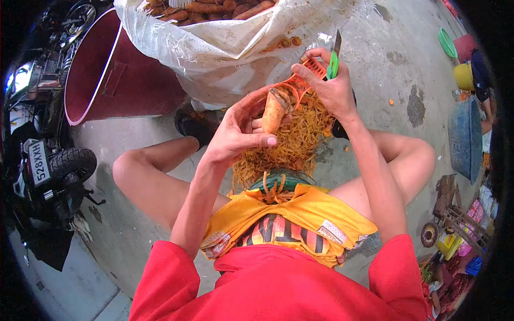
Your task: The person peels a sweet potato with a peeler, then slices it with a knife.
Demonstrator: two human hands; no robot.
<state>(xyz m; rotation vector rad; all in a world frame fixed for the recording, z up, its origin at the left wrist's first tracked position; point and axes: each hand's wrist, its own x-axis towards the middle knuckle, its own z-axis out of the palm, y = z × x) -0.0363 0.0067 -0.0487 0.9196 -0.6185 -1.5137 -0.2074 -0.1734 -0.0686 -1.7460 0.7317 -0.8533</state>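
My left hand [238, 128] is closed around a carrot [273, 116], held upright with its thumb near the lower end. An orange peeler [301, 81] is gripped in my right hand [336, 91], and its blade lies across the carrot's upper part. The same hand also keeps a small green-handled knife [332, 66], its dark blade pointing up and away. Beneath both hands lies a heap of orange peelings [289, 144]. A few strips of peel hang over the rim of something green between my legs.
A white sack [214, 51] of unpeeled carrots [209, 7] stands ahead, beside a large maroon tub [126, 80]. Motorcycles [48, 166] are parked at the left. To the right are a blue basin [465, 139], a yellow bucket [463, 76], and another person's arm.
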